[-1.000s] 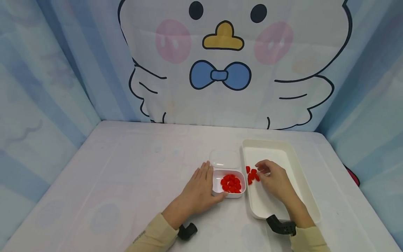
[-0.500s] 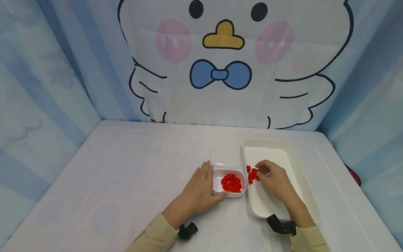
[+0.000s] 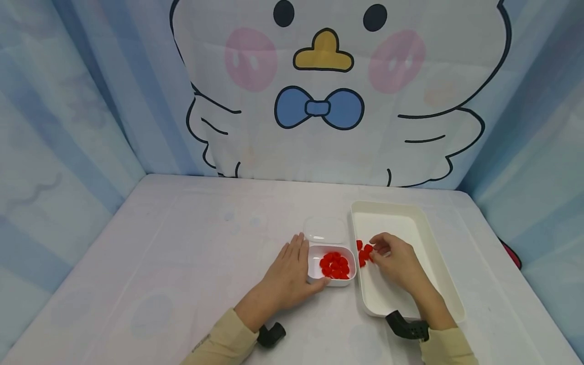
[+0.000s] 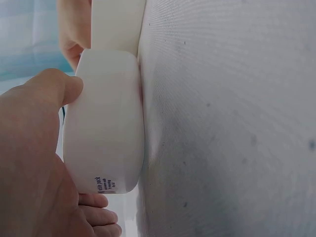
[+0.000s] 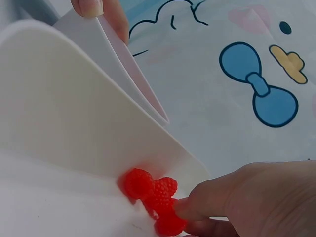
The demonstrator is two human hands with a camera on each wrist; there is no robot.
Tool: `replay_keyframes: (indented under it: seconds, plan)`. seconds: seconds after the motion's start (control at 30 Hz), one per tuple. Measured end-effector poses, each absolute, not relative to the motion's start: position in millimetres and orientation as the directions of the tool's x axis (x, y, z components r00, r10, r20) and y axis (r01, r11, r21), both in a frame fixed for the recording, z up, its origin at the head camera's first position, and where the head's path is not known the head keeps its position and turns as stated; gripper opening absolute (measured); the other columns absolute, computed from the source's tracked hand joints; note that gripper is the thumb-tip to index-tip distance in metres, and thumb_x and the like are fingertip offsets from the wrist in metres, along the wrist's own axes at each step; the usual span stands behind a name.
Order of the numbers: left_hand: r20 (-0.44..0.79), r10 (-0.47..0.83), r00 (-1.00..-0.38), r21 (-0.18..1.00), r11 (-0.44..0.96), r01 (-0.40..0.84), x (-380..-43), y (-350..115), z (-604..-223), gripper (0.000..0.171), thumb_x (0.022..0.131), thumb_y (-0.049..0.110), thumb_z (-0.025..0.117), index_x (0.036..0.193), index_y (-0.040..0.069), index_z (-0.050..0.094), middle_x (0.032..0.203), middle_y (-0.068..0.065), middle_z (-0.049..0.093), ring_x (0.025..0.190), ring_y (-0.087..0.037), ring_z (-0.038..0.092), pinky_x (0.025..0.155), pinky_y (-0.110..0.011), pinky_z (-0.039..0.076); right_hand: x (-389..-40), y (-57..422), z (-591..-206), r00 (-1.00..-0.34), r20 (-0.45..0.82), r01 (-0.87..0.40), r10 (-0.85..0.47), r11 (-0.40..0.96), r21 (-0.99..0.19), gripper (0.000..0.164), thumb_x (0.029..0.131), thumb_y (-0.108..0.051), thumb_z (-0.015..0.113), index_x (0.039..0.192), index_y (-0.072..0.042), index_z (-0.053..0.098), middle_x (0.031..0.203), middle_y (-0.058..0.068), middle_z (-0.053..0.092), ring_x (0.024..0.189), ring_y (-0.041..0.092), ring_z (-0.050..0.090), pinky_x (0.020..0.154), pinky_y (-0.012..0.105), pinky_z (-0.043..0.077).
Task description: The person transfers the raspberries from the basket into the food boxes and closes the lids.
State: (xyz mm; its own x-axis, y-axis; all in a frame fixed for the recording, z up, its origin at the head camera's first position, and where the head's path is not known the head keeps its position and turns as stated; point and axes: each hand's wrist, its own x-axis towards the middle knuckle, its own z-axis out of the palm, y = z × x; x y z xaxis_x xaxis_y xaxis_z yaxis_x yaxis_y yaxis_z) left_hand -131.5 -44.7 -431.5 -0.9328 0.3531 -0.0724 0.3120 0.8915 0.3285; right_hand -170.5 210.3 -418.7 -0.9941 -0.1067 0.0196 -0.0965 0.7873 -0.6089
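My left hand (image 3: 289,276) rests against the left side of a small white plastic box (image 4: 106,123), fingers straight along it and thumb on its near rim. Red raspberries (image 3: 335,265) lie in the box's right part. Inside the shallow cream tray (image 3: 410,299), my right hand (image 3: 401,263) has its thumb and fingertip on one raspberry (image 5: 170,224), pinching it low by the tray's left wall. A few other raspberries (image 5: 139,184) sit beside those fingertips. Its remaining fingers are bent above the tray.
A clear lid (image 3: 326,230) lies just behind the box. The tray stands directly to the box's right. A white patterned cloth (image 3: 182,253) covers the table, and curtains (image 3: 68,101) with a cartoon print enclose it at the back and sides.
My right thumb and fingertips have shifted slightly left onto the rightmost raspberry, covering more of it. My left hand and the box keep their places.
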Motion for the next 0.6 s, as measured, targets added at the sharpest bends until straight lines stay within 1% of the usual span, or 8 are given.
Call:
replay_keyframes:
  seconds: [0.3, 0.6]
  plan:
    - [-0.062, 0.357, -0.932, 0.335, 0.887, 0.317, -132.6, -44.3, -430.9, 0.098, 0.088, 0.065, 0.055, 0.155, 0.002, 0.021, 0.164, -0.016, 0.023, 0.153, -0.032, 0.020, 0.123, -0.047, 0.025, -171.0, 210.7, -416.6, -0.995, 0.006, -0.081, -0.096, 0.793, -0.604, 0.025, 0.091, -0.008, 0.065, 0.115, -0.001, 0.063, 0.102, 0.015, 0.067, 0.091, 0.025, 0.062, 0.083, 0.042, 0.059]
    - [-0.064, 0.359, -0.931, 0.326, 0.890, 0.320, -131.8, -44.8, -430.3, 0.098, 0.089, 0.064, 0.055, 0.155, 0.001, 0.022, 0.164, -0.017, 0.023, 0.153, -0.033, 0.020, 0.123, -0.047, 0.025, -171.7, 210.8, -418.8, -0.995, -0.002, -0.080, -0.102, 0.792, -0.606, 0.026, 0.089, -0.006, 0.066, 0.114, -0.001, 0.062, 0.101, 0.015, 0.067, 0.090, 0.024, 0.063, 0.081, 0.040, 0.060]
